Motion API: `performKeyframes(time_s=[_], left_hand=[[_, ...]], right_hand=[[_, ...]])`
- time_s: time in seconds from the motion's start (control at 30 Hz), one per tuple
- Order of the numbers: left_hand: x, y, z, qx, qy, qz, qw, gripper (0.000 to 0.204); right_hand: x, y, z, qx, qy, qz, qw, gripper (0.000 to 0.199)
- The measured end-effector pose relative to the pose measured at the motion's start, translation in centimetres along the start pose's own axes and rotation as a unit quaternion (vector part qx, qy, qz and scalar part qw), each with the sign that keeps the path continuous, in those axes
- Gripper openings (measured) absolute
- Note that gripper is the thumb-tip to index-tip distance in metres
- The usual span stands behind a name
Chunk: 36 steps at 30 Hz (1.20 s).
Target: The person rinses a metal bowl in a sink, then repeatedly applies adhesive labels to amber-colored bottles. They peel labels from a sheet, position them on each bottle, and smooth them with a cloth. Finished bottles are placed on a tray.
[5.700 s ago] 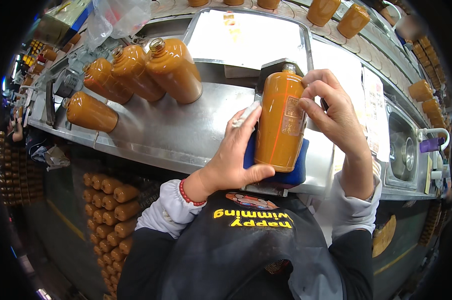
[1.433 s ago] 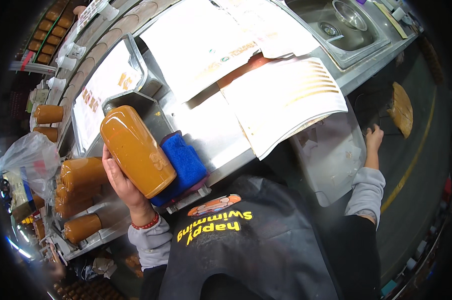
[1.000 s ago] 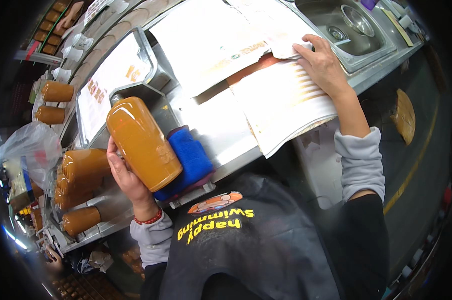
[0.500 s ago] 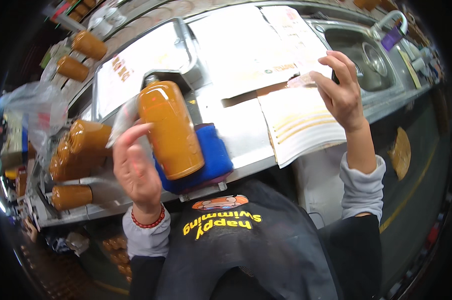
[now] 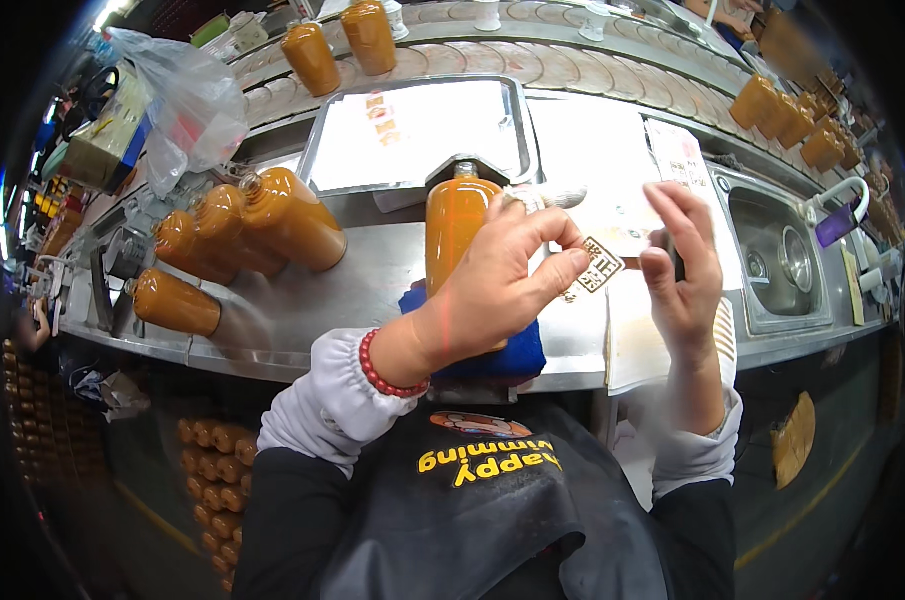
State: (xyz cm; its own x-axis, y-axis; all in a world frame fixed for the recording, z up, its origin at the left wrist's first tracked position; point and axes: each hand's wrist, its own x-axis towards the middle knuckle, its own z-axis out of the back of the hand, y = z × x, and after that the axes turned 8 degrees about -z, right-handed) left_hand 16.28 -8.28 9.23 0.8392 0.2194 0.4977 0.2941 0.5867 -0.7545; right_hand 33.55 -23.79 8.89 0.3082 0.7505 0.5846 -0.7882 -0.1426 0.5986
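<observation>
My left hand (image 5: 493, 285) reaches across the front of a glossy amber-brown bottle (image 5: 458, 225). Its thumb and forefinger pinch a small transfer sticker (image 5: 602, 264) with dark printed characters. A whitish rolled cloth (image 5: 553, 196) shows behind those fingers, seemingly tucked in the same hand. My right hand (image 5: 688, 270) is raised just right of the sticker, thumb and fingers apart, holding nothing I can see. The bottle lies tilted, neck away from me, against a metal rest on a blue pad (image 5: 518, 355); my left hand hides its lower part.
A steel tray (image 5: 323, 150) with printed sheets stands behind the bottle. Several brown bottles (image 5: 293, 215) are at the left. Paper sheets (image 5: 638, 345) lie to the right, before a sink (image 5: 768, 255). A conveyor (image 5: 533, 50) carrying bottles runs along the back.
My left hand has moved right across the bottle and now pinches the sticker. My right hand stays on the right, near it. The view has turned left.
</observation>
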Motion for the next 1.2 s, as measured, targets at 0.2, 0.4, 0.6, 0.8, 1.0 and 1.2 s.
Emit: performKeyframes(time_s=[0.2, 0.4, 0.6, 0.8, 1.0, 1.2], left_hand=[[-1.4, 0.1, 0.2, 0.185, -0.085, -0.093, 0.974, 0.011], [-4.6, 1.8, 2.1, 0.214, -0.172, -0.082, 0.958, 0.011], [-10.3, 5.3, 3.5, 0.170, -0.229, 0.057, 0.957, 0.023], [-12.7, 6.7, 3.4, 0.159, -0.199, 0.108, 0.961, 0.031], [-11.7, 7.9, 2.9, 0.084, -0.225, 0.115, 0.964, 0.037], [-10.6, 9.5, 1.9, -0.133, -0.234, 0.141, 0.953, 0.054]], right_hand=[[0.9, 1.7, -2.7, 0.110, 0.110, -0.080, 0.985, 0.015], [6.5, -0.6, -4.5, -0.003, 0.129, -0.050, 0.990, 0.011], [19.0, -15.3, -13.6, -0.102, 0.063, -0.074, 0.990, 0.027], [22.5, -22.5, -20.6, -0.353, 0.119, -0.110, 0.921, 0.021], [20.6, -17.8, -15.8, -0.277, 0.073, 0.061, 0.956, 0.019], [13.5, -1.6, -6.8, 0.016, 0.237, 0.022, 0.971, 0.015]])
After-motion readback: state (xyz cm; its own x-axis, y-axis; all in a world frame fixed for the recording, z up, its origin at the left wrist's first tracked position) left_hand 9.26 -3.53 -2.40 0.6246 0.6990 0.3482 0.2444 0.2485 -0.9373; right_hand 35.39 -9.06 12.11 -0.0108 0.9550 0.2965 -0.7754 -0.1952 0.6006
